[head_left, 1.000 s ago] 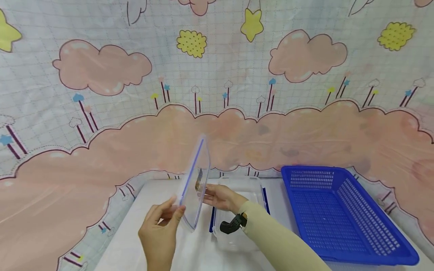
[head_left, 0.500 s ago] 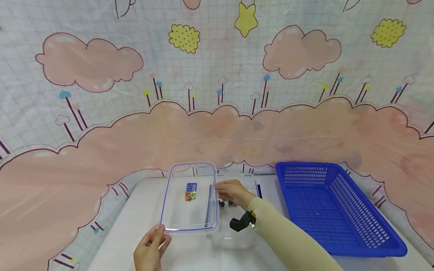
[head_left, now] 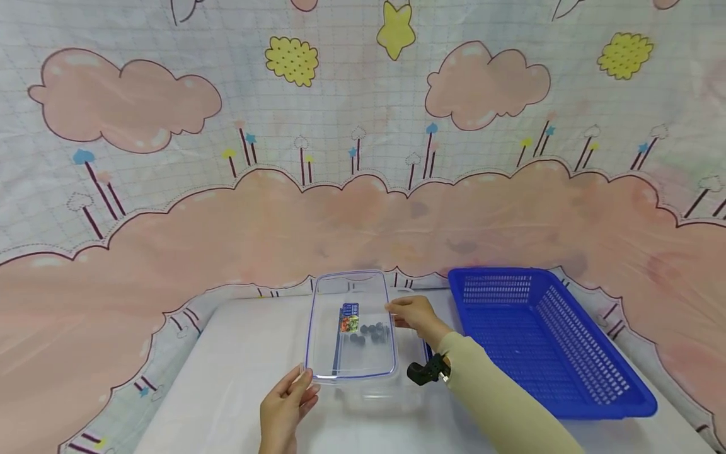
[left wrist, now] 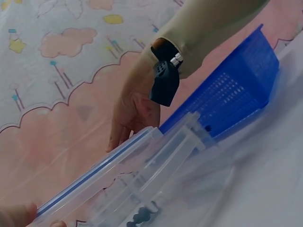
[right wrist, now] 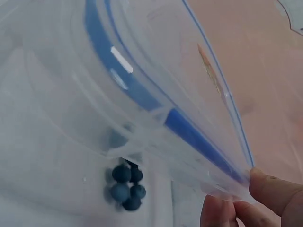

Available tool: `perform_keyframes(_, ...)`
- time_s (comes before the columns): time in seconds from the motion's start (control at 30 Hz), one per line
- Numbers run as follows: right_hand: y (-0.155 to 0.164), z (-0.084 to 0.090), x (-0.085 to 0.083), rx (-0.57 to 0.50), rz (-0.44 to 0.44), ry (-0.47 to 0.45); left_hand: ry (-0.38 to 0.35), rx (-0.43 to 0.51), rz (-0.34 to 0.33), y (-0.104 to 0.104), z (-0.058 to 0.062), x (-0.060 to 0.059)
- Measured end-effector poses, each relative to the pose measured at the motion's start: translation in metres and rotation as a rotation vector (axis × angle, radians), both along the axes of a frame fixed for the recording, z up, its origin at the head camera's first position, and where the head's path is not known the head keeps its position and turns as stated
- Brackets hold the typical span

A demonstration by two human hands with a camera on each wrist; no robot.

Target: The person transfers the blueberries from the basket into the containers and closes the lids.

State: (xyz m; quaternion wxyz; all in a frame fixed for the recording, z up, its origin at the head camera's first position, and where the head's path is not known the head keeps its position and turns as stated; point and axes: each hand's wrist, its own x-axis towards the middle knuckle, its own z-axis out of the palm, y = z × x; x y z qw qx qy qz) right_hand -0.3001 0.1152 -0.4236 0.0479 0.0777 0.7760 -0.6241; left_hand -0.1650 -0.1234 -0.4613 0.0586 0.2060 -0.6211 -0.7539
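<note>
A clear rectangular lid (head_left: 324, 347) with a blue seal and a small printed label (head_left: 350, 317) is held level-ish above a clear plastic container (head_left: 377, 396) on the white table. My left hand (head_left: 289, 403) pinches the lid's near left corner. On the far right side, my right hand (head_left: 420, 318) pinches the lid's edge between thumb and fingers, as the right wrist view confirms. Several dark blue round berries, like blueberries (right wrist: 122, 193), lie inside the container and show through the lid. In the left wrist view a gap separates lid and container at the near side.
A blue perforated plastic basket (head_left: 510, 328) stands to the right of the container. White cloth covers the table (head_left: 227, 378). Behind it hangs a cloth backdrop (head_left: 227, 233) printed with clouds and stars. A dark strap device (head_left: 428, 370) is on my right wrist.
The lid has turned from nearly upright to facing up and moved right over the container. Both hands have travelled right with it. The berries now show through the lid.
</note>
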Motion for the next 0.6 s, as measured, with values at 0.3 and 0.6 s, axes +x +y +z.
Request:
perform_keyframes(0.3, 0.029, -0.002, 0.004, 0.060, -0.039, -0.007, 0.004, 0.013, -0.069, 0.025, -0.005, -0.006)
perform_keyframes(0.6, 0.045, -0.002, 0.006, 0.116, -0.048, -0.011, 0.006, -0.040, -0.109, 0.033, -0.007, -0.011)
